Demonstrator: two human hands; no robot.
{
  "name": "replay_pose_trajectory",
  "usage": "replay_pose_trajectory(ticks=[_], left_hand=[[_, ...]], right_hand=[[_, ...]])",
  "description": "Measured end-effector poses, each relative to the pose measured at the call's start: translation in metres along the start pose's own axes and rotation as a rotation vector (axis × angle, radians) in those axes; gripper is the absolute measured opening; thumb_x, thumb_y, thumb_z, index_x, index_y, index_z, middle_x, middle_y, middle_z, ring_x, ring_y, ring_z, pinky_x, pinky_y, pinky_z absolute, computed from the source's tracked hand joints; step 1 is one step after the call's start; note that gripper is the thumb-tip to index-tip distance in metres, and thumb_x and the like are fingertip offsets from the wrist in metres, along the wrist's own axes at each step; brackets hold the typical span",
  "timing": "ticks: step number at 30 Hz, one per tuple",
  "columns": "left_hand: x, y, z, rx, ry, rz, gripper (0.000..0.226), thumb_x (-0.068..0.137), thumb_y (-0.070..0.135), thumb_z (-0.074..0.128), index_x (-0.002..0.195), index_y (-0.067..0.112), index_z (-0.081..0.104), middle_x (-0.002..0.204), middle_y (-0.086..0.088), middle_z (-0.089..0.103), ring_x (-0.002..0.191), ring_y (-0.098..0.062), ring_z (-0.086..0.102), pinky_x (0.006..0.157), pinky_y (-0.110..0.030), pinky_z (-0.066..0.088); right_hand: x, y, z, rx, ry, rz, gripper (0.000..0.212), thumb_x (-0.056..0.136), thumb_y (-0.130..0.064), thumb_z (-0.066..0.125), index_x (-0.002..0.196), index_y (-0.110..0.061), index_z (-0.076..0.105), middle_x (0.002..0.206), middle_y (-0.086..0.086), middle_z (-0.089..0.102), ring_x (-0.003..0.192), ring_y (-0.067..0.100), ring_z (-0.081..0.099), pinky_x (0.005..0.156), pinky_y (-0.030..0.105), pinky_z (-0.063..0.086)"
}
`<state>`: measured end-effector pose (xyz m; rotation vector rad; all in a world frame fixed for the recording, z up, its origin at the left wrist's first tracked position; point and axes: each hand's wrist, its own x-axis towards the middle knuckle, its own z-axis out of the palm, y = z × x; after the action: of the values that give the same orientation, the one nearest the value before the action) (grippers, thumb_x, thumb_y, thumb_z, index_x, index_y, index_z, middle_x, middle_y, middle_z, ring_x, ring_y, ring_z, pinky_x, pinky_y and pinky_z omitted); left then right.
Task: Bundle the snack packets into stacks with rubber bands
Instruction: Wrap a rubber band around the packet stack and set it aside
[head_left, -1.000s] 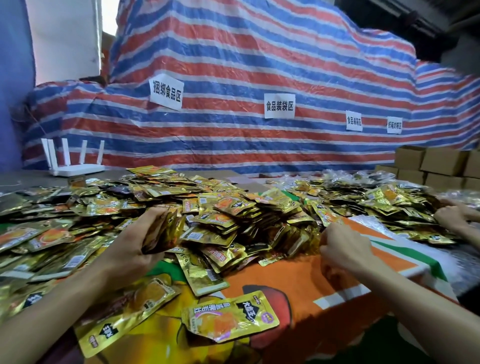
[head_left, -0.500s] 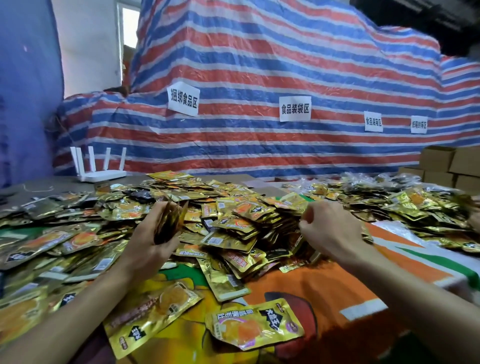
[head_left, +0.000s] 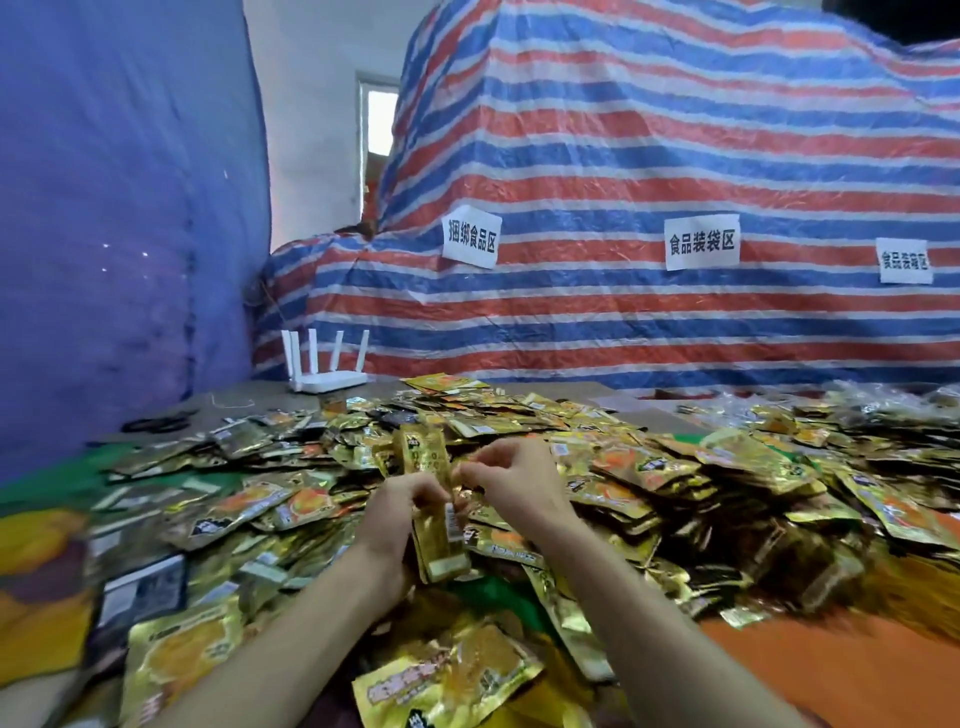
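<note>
Striped red, blue and white tarpaulin (head_left: 623, 156) rises behind the table (head_left: 249, 395), with three white paper signs pinned across it: one at the left (head_left: 471, 240), one in the middle (head_left: 702, 242) and one at the right (head_left: 904, 261). On my left hangs a blue sheet (head_left: 104, 208), and between it and the tarpaulin a bright window (head_left: 379, 119) shows in a pale wall. At the far left of the table stands a white router (head_left: 327, 374) with its antennas upright. A wide heap of gold snack packets (head_left: 649, 483) covers most of the table from left to right, lying on an orange and green printed cover (head_left: 831, 675). My left hand (head_left: 402, 514) grips a stack of packets (head_left: 423, 457) in front of me, above the heap; the stack stands nearly upright, edge-on to me, with my fingers curled round its lower half. My right hand (head_left: 511, 478) is just beside the stack on its right, fingers curled and thumb and forefinger drawn together close to its upper part. Whether they pinch a rubber band, a packet edge or nothing, I cannot tell. Nearest to me, between my forearms, lies a single loose packet (head_left: 447, 680), face up.
</note>
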<state>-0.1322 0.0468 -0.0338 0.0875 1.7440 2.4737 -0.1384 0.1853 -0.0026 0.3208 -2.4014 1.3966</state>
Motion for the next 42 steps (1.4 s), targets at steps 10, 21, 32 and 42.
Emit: replay_pose_trajectory(ticks=[10, 21, 32, 42], left_hand=[[0.004, 0.008, -0.007, -0.174, -0.028, -0.136, 0.027, 0.06, 0.004, 0.05, 0.086, -0.001, 0.055, 0.067, -0.009, 0.057, 0.057, -0.021, 0.054, 0.064, -0.033, 0.048], [0.0, 0.017, -0.013, -0.366, -0.328, -0.001, 0.042, 0.064, 0.004, 0.047, 0.106, 0.002, 0.052, 0.084, -0.009, 0.053, 0.07, -0.021, 0.05, 0.072, -0.034, 0.047], [-0.002, 0.016, -0.01, -0.316, -0.256, -0.072, 0.036, 0.069, 0.007, 0.047, 0.097, -0.005, 0.067, 0.075, -0.013, 0.056, 0.067, -0.024, 0.05, 0.065, -0.033, 0.047], [0.01, 0.024, -0.017, -0.403, 0.308, 0.233, 0.027, 0.092, 0.036, 0.068, 0.096, 0.009, 0.062, 0.083, -0.009, 0.066, 0.071, -0.024, 0.065, 0.065, -0.036, 0.052]], right_hand=[[-0.002, 0.028, -0.001, -0.158, -0.089, -0.157, 0.013, 0.099, -0.017, 0.061, 0.104, -0.017, 0.073, 0.092, -0.008, 0.068, 0.081, 0.001, 0.06, 0.064, 0.011, 0.042], [-0.004, 0.018, -0.025, 1.044, -0.385, 0.093, 0.023, 0.079, -0.005, 0.046, 0.067, -0.007, 0.066, 0.073, 0.01, 0.064, 0.078, 0.025, 0.062, 0.086, 0.037, 0.05], [-0.003, 0.019, -0.013, 1.081, -0.177, 0.069, 0.05, 0.092, 0.012, 0.055, 0.134, -0.014, 0.06, 0.11, 0.017, 0.075, 0.088, 0.032, 0.076, 0.06, 0.035, 0.061], [-0.02, 0.017, 0.017, 0.766, -0.219, 0.112, 0.074, 0.053, -0.025, 0.093, 0.122, -0.033, 0.068, 0.125, 0.016, 0.063, 0.097, 0.021, 0.075, 0.073, 0.044, 0.063]])
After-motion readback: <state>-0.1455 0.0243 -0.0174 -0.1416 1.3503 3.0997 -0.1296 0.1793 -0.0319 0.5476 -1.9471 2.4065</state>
